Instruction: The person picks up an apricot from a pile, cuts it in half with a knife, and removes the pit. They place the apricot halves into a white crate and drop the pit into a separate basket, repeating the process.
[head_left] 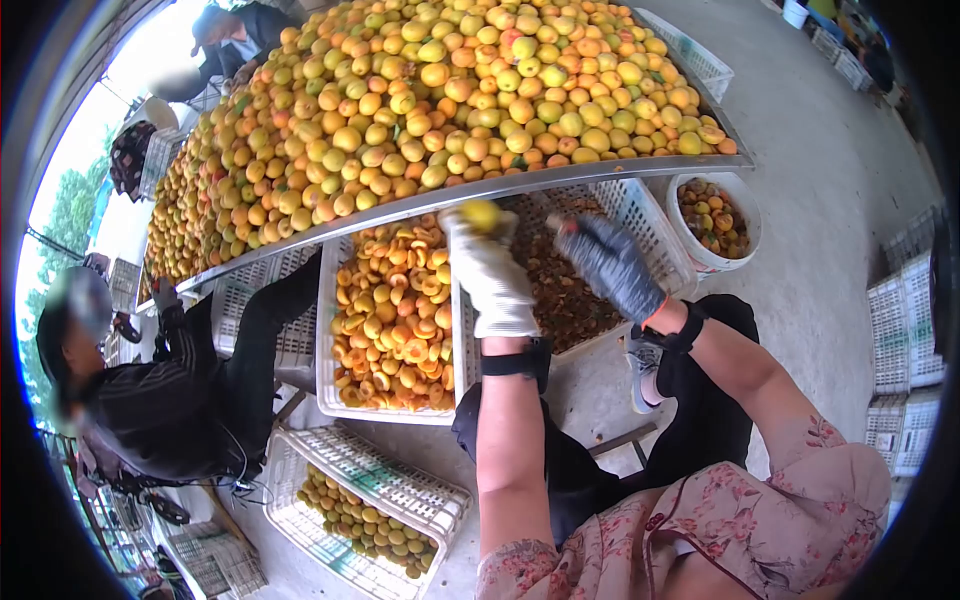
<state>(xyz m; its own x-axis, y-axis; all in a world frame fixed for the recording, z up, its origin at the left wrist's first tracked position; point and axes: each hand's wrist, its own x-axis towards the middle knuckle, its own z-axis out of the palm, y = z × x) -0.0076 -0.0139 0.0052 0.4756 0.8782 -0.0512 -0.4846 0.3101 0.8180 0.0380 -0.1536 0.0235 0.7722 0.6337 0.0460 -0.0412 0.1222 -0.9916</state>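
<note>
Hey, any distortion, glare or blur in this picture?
Head view: fisheye curvature bows the metal table rim, with black corners; head view, upper left: daylight blown out; head view, centre: left hand and its yellow fruit look smeared, perhaps from motion.

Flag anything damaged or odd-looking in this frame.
The fruit in the white bucket near the right end of the table looks odd: darker and blotchier than the yellow-orange pile, possibly bruised.

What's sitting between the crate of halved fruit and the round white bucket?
In the head view, another white crate lies between them, holding dark brown bits; the grey-gloved right hand hovers above it.
</note>
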